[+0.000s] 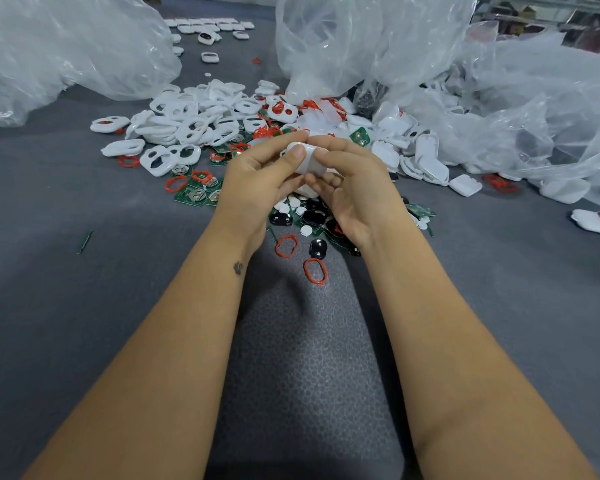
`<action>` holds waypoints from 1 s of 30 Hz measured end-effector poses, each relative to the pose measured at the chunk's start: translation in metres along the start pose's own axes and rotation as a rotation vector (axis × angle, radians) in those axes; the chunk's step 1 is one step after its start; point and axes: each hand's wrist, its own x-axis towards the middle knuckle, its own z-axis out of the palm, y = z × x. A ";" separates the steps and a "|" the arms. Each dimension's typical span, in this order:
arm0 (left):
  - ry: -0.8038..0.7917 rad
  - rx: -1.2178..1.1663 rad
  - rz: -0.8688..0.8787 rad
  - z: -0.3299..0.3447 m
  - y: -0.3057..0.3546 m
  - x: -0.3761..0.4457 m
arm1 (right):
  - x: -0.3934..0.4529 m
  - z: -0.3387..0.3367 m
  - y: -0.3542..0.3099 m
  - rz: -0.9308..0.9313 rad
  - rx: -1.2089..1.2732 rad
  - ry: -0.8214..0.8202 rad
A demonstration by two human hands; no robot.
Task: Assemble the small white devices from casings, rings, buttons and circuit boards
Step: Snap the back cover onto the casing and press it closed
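Note:
My left hand (257, 181) and my right hand (352, 188) meet above the middle of the parts heap. Both grip one small white device (307, 160), thumbs pressing on its top side. Most of the device is hidden by my fingers. Behind my hands lies a pile of white casings with holes (187, 123). Solid white casing halves (426, 161) lie to the right. Green circuit boards (198, 194), red rings (315, 271) and black buttons (317, 247) are scattered under and around my hands.
Large clear plastic bags (66, 53) stand at the back left, and more bags (499, 98) at the back and right. Finished white devices (208, 26) lie in rows at the far back. One device (596, 221) lies at the right edge. The grey table (66, 289) spreads toward me.

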 end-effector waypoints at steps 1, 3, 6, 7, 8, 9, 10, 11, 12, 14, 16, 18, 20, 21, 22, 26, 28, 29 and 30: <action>-0.010 0.001 -0.006 0.000 0.000 0.000 | 0.000 0.001 0.000 0.005 0.007 0.014; -0.021 0.008 -0.010 -0.001 -0.001 0.000 | 0.000 0.002 0.000 -0.008 0.009 0.038; -0.018 0.000 -0.006 -0.001 -0.001 0.001 | -0.001 0.002 0.002 -0.059 -0.011 0.030; -0.016 -0.008 0.001 -0.001 -0.001 0.001 | -0.001 0.002 0.002 -0.081 -0.028 0.013; -0.016 -0.018 0.009 -0.002 -0.001 0.001 | -0.002 0.002 0.003 -0.105 -0.049 -0.005; -0.018 -0.027 0.018 -0.002 -0.001 0.001 | -0.002 0.001 0.004 -0.126 -0.070 -0.019; -0.021 -0.033 0.024 -0.003 -0.001 0.001 | -0.003 0.001 0.004 -0.142 -0.085 -0.027; -0.024 -0.038 0.029 -0.003 -0.001 0.001 | -0.003 0.001 0.004 -0.152 -0.095 -0.032; -0.027 -0.042 0.034 -0.003 -0.001 0.001 | -0.003 0.000 0.004 -0.160 -0.099 -0.035; -0.033 -0.048 0.047 -0.004 -0.002 0.001 | -0.003 -0.001 0.003 -0.166 -0.101 -0.041; -0.034 -0.051 0.060 -0.003 -0.003 0.001 | -0.003 -0.002 0.003 -0.168 -0.102 -0.046; -0.035 -0.050 0.072 -0.004 -0.003 0.001 | -0.003 -0.002 0.004 -0.179 -0.115 -0.050; -0.036 -0.048 0.081 -0.003 -0.003 0.001 | -0.002 -0.002 0.005 -0.214 -0.164 -0.046; -0.034 -0.050 0.084 -0.003 -0.003 0.001 | -0.002 -0.003 0.005 -0.242 -0.207 -0.036; -0.028 -0.052 0.087 -0.003 -0.003 0.000 | -0.001 -0.003 0.006 -0.270 -0.251 -0.022; 0.025 -0.010 0.107 0.000 -0.003 0.000 | 0.000 -0.001 0.009 -0.335 -0.374 0.050; 0.045 0.008 0.111 0.000 -0.004 0.001 | 0.000 0.000 0.011 -0.344 -0.393 0.076; 0.052 0.009 0.109 0.000 -0.005 0.001 | 0.001 0.000 0.012 -0.348 -0.400 0.084; 0.060 0.006 0.106 0.000 -0.006 0.001 | 0.002 -0.001 0.012 -0.352 -0.412 0.092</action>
